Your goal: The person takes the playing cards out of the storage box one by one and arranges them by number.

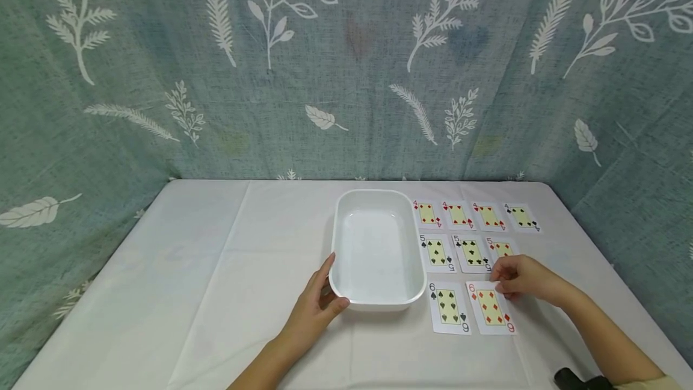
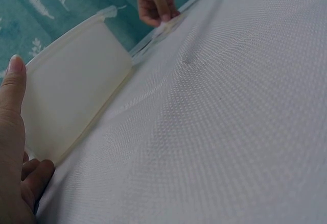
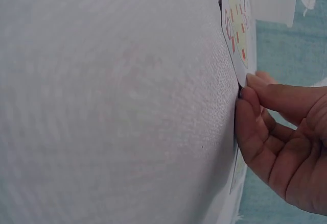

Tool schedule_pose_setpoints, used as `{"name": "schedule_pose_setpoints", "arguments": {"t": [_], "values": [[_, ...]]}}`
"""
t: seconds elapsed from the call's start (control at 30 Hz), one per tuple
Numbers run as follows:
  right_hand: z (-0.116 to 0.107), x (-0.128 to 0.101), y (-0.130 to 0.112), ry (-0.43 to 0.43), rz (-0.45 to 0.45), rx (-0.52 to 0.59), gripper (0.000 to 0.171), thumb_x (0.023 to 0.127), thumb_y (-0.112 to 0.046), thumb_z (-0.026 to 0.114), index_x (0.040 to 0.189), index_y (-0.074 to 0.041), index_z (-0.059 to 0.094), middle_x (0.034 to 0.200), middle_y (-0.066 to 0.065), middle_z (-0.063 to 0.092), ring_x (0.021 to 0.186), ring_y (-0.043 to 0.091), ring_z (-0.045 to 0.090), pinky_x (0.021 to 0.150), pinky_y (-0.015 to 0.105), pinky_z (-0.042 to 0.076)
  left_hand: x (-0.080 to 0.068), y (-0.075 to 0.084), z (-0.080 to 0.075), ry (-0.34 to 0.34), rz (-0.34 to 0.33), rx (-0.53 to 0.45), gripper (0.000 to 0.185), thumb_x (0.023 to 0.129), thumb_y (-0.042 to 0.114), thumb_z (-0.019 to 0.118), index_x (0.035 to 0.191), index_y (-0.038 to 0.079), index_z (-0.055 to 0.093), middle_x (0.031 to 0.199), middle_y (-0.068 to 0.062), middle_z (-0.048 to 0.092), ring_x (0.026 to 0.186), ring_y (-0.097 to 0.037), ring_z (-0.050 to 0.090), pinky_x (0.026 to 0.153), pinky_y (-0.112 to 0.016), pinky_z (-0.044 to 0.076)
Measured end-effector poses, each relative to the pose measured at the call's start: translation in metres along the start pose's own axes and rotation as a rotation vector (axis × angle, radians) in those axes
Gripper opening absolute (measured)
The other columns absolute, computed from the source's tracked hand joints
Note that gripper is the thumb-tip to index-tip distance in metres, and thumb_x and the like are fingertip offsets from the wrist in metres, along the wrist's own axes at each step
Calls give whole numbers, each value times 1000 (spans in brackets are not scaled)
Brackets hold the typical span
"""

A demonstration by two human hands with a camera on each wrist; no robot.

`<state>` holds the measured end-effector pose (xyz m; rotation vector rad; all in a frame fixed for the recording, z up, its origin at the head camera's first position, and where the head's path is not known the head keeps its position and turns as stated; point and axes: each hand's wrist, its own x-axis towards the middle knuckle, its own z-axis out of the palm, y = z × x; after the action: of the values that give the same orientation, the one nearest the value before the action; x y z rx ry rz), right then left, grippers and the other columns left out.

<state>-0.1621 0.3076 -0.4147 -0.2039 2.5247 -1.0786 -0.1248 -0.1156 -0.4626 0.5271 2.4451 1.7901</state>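
Note:
My right hand (image 1: 522, 278) pinches the upper right corner of a six of diamonds (image 1: 487, 312) between thumb and fingertips. In the right wrist view that card (image 3: 236, 25) appears nearly edge-on, low against the cloth. To its left lies a six of spades (image 1: 448, 309), face up. My left hand (image 1: 311, 312) holds the near left corner of a white plastic basin (image 1: 379, 303), its thumb against the front rim. The left wrist view shows the basin's side wall (image 2: 76, 81), with fingertips low beside its base. Nothing is visible inside the basin.
Right of the basin, a back row holds several fours, among them a four of spades (image 1: 521, 217). The middle row has a five of spades (image 1: 437, 253), a five of clubs (image 1: 471, 253) and a red five (image 1: 500, 247), partly covered by my right hand. White cloth (image 1: 271, 245) covers the table.

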Motion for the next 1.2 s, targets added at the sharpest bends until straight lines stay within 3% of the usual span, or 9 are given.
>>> {"name": "schedule_pose_setpoints", "arguments": {"t": [0.37,0.63,0.93,1.2], "values": [[9,5,-6,94,62,-88,13,78,-1,72,83,-4,61,70,4,53,64,17,53,53,23,51,1,-1,-3,6,-9,27,78,93,23,61,153,29,11,138,-16,37,123,-35,49,102,-34,45],[14,8,-14,165,114,-195,28,69,-11,83,80,-4,58,69,4,47,62,16,50,51,24,48,0,-4,-5,19,-1,24,80,92,22,62,153,29,11,139,-14,38,121,-30,51,101,-33,46],[13,8,-18,190,36,-288,35,67,-16,85,83,-3,56,68,2,48,64,15,47,50,21,38,1,-2,-8,-2,22,-5,83,94,21,60,153,21,3,146,-18,29,128,-35,44,104,-32,42],[13,4,-27,262,-57,-337,37,73,-25,81,94,-4,60,75,0,53,68,14,47,53,22,39,7,0,-15,25,-101,-60,101,83,25,73,153,16,1,147,-14,34,135,-31,37,103,-27,42]]}}
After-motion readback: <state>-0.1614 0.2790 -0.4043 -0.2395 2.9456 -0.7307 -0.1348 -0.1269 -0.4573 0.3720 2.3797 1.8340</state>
